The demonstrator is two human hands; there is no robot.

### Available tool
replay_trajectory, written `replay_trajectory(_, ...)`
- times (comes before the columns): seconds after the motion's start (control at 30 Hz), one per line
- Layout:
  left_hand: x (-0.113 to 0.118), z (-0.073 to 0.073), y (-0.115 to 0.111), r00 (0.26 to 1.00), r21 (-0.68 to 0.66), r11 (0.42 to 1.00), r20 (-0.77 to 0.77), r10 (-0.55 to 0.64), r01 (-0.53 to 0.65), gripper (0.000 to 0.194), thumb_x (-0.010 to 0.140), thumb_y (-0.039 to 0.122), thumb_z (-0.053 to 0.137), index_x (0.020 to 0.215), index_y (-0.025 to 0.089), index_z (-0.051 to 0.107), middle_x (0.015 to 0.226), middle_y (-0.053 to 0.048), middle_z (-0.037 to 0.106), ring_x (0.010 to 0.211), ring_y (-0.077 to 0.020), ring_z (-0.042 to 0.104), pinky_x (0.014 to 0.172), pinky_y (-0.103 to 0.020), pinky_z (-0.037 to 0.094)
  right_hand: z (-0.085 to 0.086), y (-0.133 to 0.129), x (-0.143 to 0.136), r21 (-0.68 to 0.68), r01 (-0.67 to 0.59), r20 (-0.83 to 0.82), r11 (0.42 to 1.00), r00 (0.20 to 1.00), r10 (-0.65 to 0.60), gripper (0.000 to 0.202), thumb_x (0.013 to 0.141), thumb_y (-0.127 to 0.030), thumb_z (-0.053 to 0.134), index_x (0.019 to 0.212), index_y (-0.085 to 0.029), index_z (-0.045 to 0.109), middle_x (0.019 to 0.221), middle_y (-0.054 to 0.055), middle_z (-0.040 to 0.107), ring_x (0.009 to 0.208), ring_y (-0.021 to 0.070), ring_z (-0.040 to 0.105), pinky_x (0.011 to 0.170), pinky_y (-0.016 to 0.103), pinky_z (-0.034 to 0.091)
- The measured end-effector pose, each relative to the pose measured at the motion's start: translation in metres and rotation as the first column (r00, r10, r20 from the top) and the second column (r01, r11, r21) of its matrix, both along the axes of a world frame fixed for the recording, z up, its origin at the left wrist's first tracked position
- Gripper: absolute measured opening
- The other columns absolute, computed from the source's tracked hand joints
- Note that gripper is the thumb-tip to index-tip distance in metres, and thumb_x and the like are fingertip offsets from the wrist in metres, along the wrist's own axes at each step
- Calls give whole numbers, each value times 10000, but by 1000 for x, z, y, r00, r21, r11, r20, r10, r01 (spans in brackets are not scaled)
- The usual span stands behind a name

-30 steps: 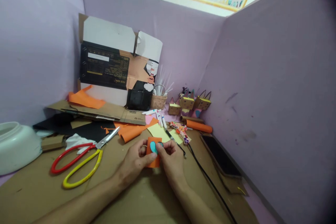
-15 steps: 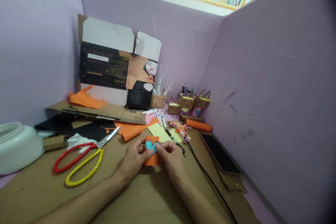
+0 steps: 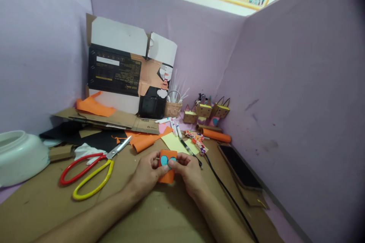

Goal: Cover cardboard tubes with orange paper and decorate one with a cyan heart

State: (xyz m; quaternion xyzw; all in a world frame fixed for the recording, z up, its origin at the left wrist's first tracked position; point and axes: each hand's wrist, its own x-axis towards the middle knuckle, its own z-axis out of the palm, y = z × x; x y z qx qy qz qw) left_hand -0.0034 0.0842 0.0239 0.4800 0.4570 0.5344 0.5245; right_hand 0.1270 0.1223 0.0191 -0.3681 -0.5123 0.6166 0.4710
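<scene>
1. We have the left hand (image 3: pixel 146 169) half closed on the orange piece (image 3: pixel 168 178), its thumb across the front and its fingers curled at the side.
2. Our right hand (image 3: pixel 188 169) is also half closed on it, thumb pressed to the front, fingers bent at the opposite edge.
3. The orange piece stands upright between both hands, above the cardboard (image 3: pixel 142 218); the blue heart (image 3: pixel 164 160) is on its front, lower part hidden by our thumbs.
4. As for progress, we judge the heart already cut and placed; pressing it down seems the step in hand. We cannot tell whether it is stuck, and neither hand has let go.
5. Counting, we have one orange piece and one heart in hand.
6. Around us lie one pair of scissors (image 3: pixel 114 151), one glue gun (image 3: pixel 199 143), one phone (image 3: pixel 241 167) and one black pen (image 3: pixel 187 147).
7. We count at least three white markers (image 3: pixel 178 131), one basket (image 3: pixel 172 109), one bowl (image 3: pixel 23 161) and three eared figures (image 3: pixel 203 110), though others may be hidden behind.
</scene>
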Motion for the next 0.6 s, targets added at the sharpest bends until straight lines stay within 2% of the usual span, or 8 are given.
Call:
replay_trajectory(0.07, 0, 0, 0, 1000, -19, 1000, -25, -13, 12, 385, 623, 372, 710, 896, 121, 603, 675, 5, 615, 570, -119, 539, 543, -224, 440, 0, 1, 1, 0, -16, -13, 1000, 1000, 16, 208, 533, -283, 752, 662, -136, 682, 576, 17, 652, 518, 127, 556, 560, 254, 452)
replay_trajectory(0.2, -2, 3, -1, 991, -9, 999, -125, 37, -39, 250, 638, 354, 688, 646, 110, 631, 492, 47, 492, 456, -73, 394, 442, -185, 323, 1, 2, 2, 39, -20, -14, 999, 1000, 20, 155, 534, -255, 748, 618, -152, 667, 567, 2, 642, 510, 119, 538, 561, 247, 440)
replay_trajectory(0.27, -3, 4, -1, 985, 25, 998, -158, 67, -64, 207, 629, 316, 689, 609, 118, 631, 505, 41, 516, 485, -81, 419, 476, -187, 340, 1, 1, 2, 72, -21, -7, 997, 1000, 21, 130, 540, -238, 744, 590, -156, 656, 553, -9, 628, 503, 112, 516, 541, 232, 417)
replay_trajectory(0.43, -3, 1, -4, 975, 104, 992, -207, 87, -66, 137, 680, 270, 637, 722, 147, 680, 699, -13, 658, 679, -171, 574, 637, -246, 448, 4, -2, 3, 130, -18, 6, 991, 1000, 18, 91, 558, -215, 724, 607, -162, 668, 550, -17, 624, 502, 116, 506, 520, 227, 393)
replay_trajectory(0.53, -4, -3, -7, 946, 203, 978, -305, 112, -51, 172, 737, 255, 597, 849, 171, 697, 813, -35, 693, 795, -209, 610, 723, -275, 464, 4, -5, 3, 155, 2, 1, 988, 1000, -2, 75, 560, -193, 712, 614, -167, 667, 551, -21, 625, 504, 118, 512, 525, 226, 395)
replay_trajectory(0.6, -6, -4, -8, 903, 280, 959, -397, 161, -48, 171, 759, 253, 579, 853, 179, 702, 786, -39, 694, 777, -212, 619, 704, -270, 463, 5, -6, 3, 172, 24, -2, 985, 1000, -24, 68, 557, -175, 706, 609, -171, 663, 553, -22, 628, 506, 120, 520, 520, 224, 397)
